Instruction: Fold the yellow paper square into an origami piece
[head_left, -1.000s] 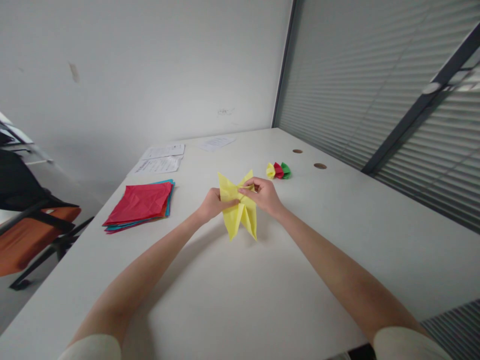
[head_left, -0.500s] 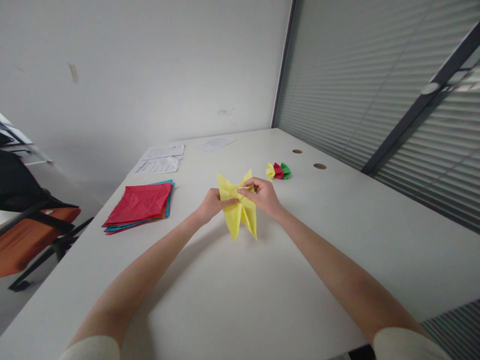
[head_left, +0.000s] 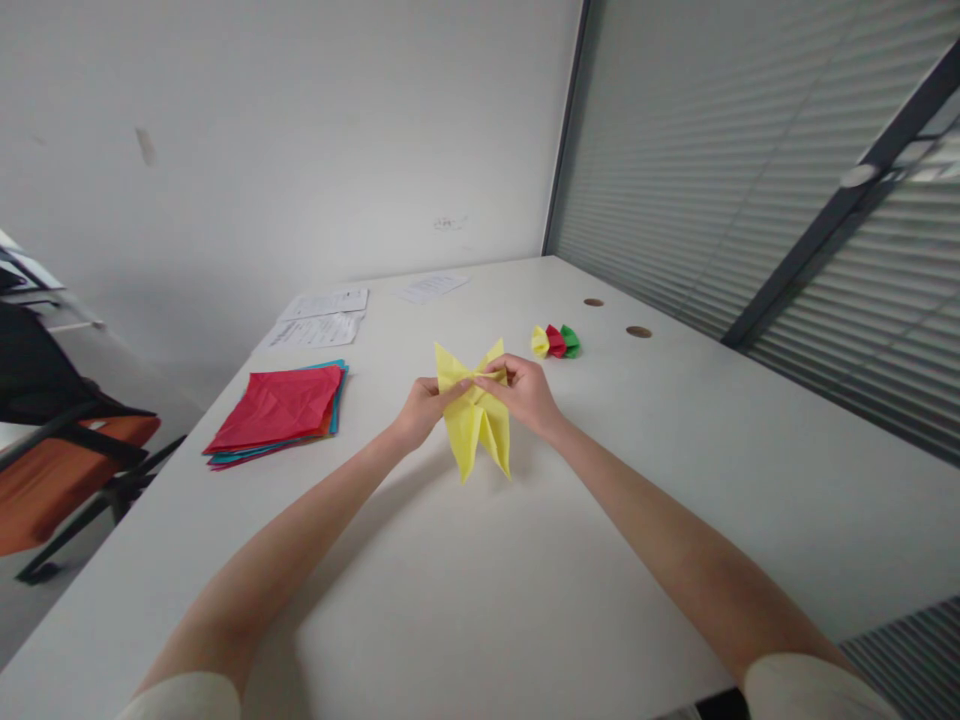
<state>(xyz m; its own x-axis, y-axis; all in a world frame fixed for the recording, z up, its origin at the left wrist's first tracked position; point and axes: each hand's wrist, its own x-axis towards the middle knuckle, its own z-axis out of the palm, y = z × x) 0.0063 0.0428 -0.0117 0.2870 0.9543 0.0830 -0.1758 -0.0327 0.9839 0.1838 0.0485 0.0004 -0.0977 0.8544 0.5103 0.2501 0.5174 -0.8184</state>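
Observation:
Both hands hold a yellow folded paper (head_left: 471, 425) above the table; it has pointed corners at top and bottom and creases gathered at its centre. My left hand (head_left: 426, 408) grips its left side, thumb laid across the front near the middle. From the right, my right hand (head_left: 527, 390) pinches it near the centre between thumb and fingers. The two thumb tips are close together. The fingers behind the paper are partly hidden.
On the white table (head_left: 480, 600), a stack of coloured sheets (head_left: 277, 405), red on top, lies left. Small yellow, red and green folded papers (head_left: 556, 342) sit behind my right hand. Printed sheets (head_left: 319, 318) lie at the back. An orange-seated chair (head_left: 67, 470) stands left; window blinds (head_left: 697, 190) rise right.
My left thumb has moved up and inward toward the right thumb at the paper's centre. The paper's lower points have shifted slightly left. My right hand stays nearly still.

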